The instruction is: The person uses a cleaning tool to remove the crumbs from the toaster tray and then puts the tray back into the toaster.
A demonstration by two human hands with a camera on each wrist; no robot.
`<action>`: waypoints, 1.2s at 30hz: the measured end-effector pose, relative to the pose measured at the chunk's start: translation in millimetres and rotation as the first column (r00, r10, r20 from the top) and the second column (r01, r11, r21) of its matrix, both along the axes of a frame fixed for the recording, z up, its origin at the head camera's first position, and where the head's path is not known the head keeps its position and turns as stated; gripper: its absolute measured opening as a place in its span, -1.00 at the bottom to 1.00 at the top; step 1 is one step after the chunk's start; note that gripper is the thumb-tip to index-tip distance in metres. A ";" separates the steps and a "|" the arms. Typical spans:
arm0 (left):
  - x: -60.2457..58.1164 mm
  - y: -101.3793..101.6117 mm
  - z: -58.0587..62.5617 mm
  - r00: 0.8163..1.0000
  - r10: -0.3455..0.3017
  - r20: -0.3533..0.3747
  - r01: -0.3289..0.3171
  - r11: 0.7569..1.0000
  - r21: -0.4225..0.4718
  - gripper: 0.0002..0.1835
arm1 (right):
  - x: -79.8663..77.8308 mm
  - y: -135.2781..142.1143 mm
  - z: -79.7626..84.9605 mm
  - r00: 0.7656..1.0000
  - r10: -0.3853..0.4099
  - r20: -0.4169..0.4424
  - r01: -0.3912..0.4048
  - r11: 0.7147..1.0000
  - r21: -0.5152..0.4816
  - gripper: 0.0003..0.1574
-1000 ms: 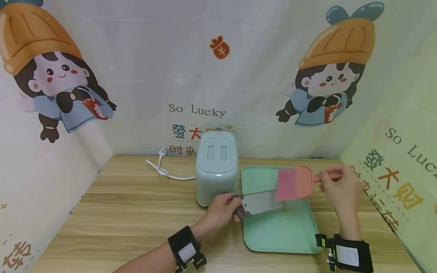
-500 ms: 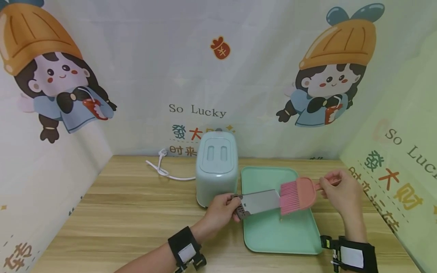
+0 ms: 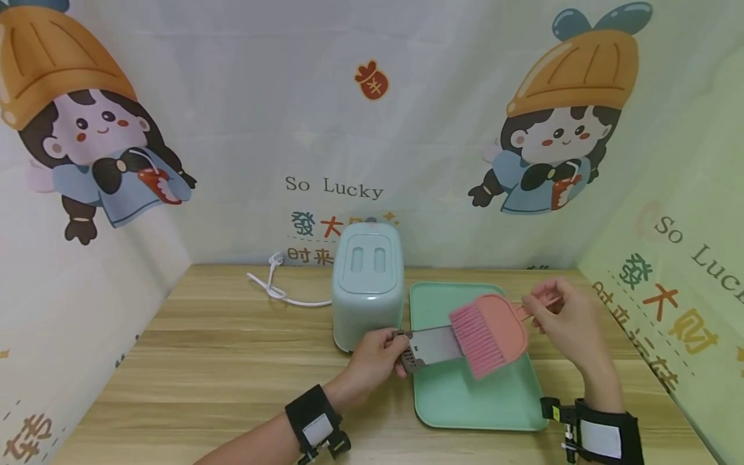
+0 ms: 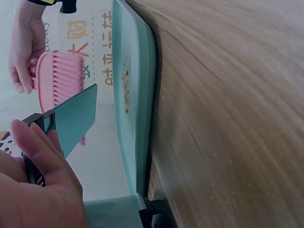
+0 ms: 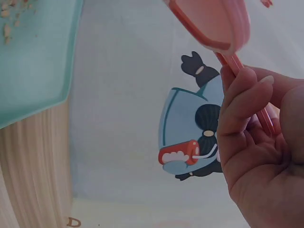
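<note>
In the head view my left hand (image 3: 374, 355) pinches the dark end of a flat metal crumb tray (image 3: 433, 345), which is held out above a green serving tray (image 3: 476, 411). My right hand (image 3: 572, 323) grips the thin handle of a pink brush (image 3: 500, 326). The bristles lie over the far end of the crumb tray and cover it. Seen from the left wrist, the crumb tray (image 4: 76, 118) is raised clear of the serving tray, with the bristles (image 4: 68, 76) at its edge. Small tan crumbs (image 4: 126, 90) lie scattered on the serving tray below.
A pale blue toaster (image 3: 369, 316) stands just behind my left hand, left of the serving tray. Its white cord (image 3: 279, 294) lies knotted on the wooden table (image 3: 232, 361). A printed cloth (image 3: 430, 142) hangs behind the table.
The brush swept right and down off the crumb tray's end, then came back left over it, its bristles now tilted downward. My left hand and the crumb tray hold nearly still.
</note>
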State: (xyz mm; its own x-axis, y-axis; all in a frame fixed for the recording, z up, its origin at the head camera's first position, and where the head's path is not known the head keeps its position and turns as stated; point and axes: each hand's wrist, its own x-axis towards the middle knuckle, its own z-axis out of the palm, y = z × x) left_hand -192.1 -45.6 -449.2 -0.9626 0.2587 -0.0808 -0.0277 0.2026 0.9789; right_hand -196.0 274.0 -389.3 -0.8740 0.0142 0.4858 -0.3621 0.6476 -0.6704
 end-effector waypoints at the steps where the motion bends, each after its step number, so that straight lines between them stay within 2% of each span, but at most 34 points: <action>1: 0.1 -0.3 0.3 1.000 0.000 0.001 0.000 1.000 0.000 -0.80 | -1.0 -0.6 -1.1 1.000 0.019 0.003 -0.019 1.000 0.003 -0.85; 3: 0.2 -1.0 0.6 1.000 0.001 0.004 -0.001 1.000 -0.001 -0.80 | -2.2 -0.3 -3.7 1.000 0.027 0.006 -0.027 1.000 0.009 -0.86; 6: 0.0 -2.2 0.9 1.000 0.002 0.005 -0.002 1.000 -0.002 -0.81 | -2.5 4.2 -7.1 1.000 -0.004 -0.004 0.004 0.999 0.039 -0.87; 11: -0.4 -2.3 0.9 1.000 0.000 0.006 0.000 1.000 0.004 -0.80 | -1.9 14.9 -9.0 0.996 -0.082 -0.039 0.086 0.992 0.092 -0.87; 16: -0.2 -1.6 0.4 1.000 0.005 0.018 -0.005 1.000 0.000 -0.80 | 0.0 19.5 -8.0 0.986 -0.168 -0.018 0.169 0.981 0.097 -0.85; 19: -0.5 -0.8 -0.6 1.000 0.008 0.017 -0.008 1.000 -0.001 -0.80 | -0.8 17.6 -6.3 0.967 -0.255 -0.005 0.255 0.967 0.031 -0.83; 24: -1.1 0.8 -1.3 1.000 0.006 0.007 -0.006 1.000 0.002 -0.80 | -6.3 6.4 -5.3 0.926 -0.377 -0.024 0.370 0.919 -0.137 -0.76; 26: -1.3 1.5 -1.3 1.000 0.004 0.003 -0.004 1.000 0.002 -0.80 | -9.2 0.8 -6.9 0.920 -0.391 -0.030 0.382 0.912 -0.151 -0.75; 29: -1.1 2.3 -0.8 1.000 0.002 0.001 -0.002 1.000 0.005 -0.80 | -12.6 -4.8 -10.2 0.916 -0.400 -0.030 0.396 0.913 -0.096 -0.78; 36: 0.2 1.4 0.9 1.000 0.007 -0.017 -0.006 1.000 0.015 -0.79 | -9.3 0.7 -12.6 0.944 -0.327 0.035 0.327 0.945 -0.005 -0.86</action>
State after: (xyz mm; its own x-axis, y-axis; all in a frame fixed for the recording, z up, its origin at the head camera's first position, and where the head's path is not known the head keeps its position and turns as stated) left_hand -192.0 -44.2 -448.2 -0.9655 0.2533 -0.0606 -0.0123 0.1879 0.9821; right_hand -205.3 274.7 -401.9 -0.8361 0.3071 0.4545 -0.1085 0.7195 -0.6860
